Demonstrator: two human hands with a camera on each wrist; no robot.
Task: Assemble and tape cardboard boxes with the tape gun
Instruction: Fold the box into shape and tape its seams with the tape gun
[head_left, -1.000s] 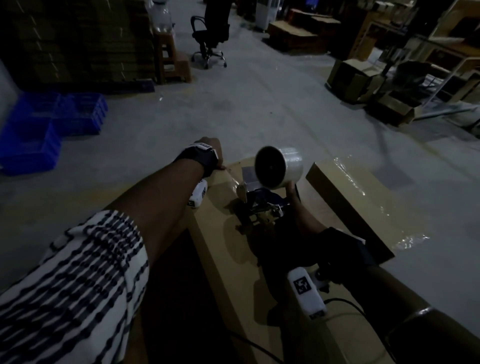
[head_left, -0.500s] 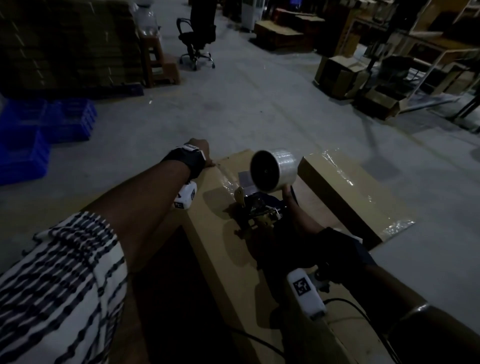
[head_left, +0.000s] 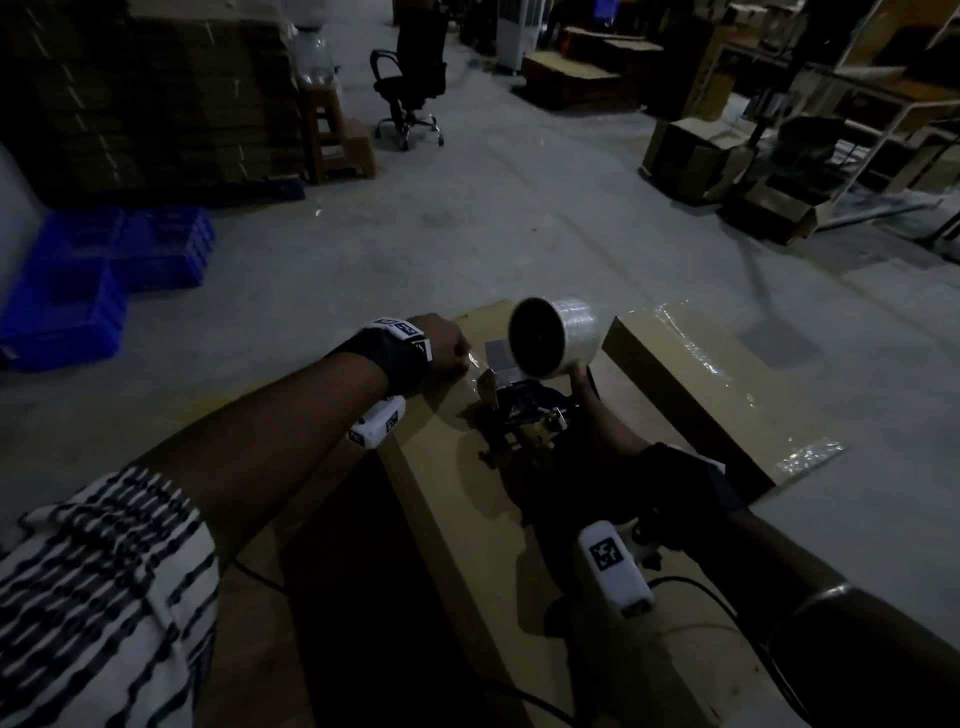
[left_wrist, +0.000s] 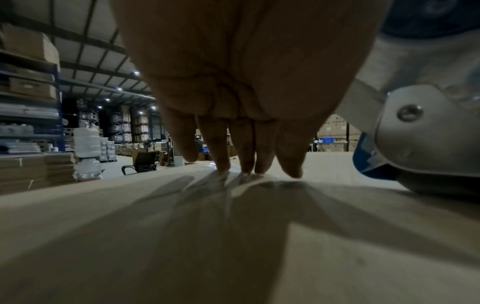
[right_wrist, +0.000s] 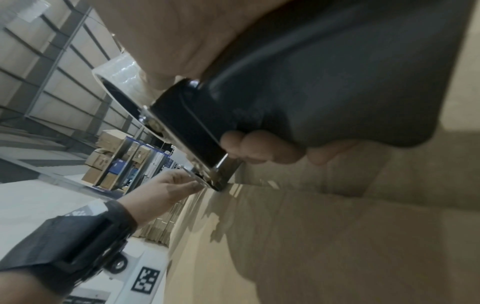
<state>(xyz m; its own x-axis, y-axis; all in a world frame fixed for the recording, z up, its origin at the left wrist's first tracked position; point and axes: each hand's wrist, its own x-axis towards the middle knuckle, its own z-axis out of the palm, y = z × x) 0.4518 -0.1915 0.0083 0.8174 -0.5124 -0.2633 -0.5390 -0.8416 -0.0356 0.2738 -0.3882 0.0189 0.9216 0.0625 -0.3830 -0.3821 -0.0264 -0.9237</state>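
Little has shifted: left hand (left_wrist: 233, 86) still presses straight fingers (left_wrist: 221, 148) on tape (head_left: 474, 364) to anchor it; right hand (right_wrist: 259, 152) curls round gun (head_left: 524, 415), poised over box (head_left: 467, 519).

A black office chair (head_left: 410, 78) stands on the concrete floor (head_left: 467, 234), with blue crates (head_left: 78, 280) stacked at left.

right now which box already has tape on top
The box on the right: shiny tape runs along its top. The box under both hands is only taped at its far end.
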